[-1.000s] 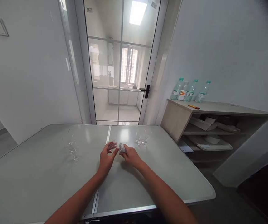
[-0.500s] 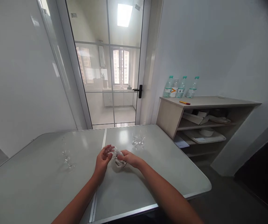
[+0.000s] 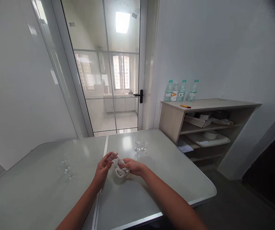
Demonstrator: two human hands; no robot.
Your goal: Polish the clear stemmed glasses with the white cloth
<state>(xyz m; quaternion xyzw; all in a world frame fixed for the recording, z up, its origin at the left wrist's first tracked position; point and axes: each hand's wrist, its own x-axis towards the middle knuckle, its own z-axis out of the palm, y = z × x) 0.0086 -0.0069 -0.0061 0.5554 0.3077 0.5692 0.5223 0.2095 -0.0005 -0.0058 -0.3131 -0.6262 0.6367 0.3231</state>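
My left hand [image 3: 103, 168] and my right hand [image 3: 132, 166] meet over the middle of a grey folding table [image 3: 152, 188]. The left hand's fingers curl round a small clear glass [image 3: 113, 157]. The right hand pinches a white cloth [image 3: 121, 171] that hangs against the glass. Two small stemmed glasses [image 3: 140, 144] stand upright just beyond my right hand. Two or three more clear glasses [image 3: 67, 167] stand to the left of my left hand.
A wooden shelf unit [image 3: 200, 124] stands right of the table, with several water bottles [image 3: 180, 90] and a yellow pen [image 3: 185, 106] on top. A glass door [image 3: 108, 73] with a black handle is behind the table.
The view has turned right and tilted, so the table sits lower. The cloth now hangs more loosely under my right hand; both hands stay together on the glass.
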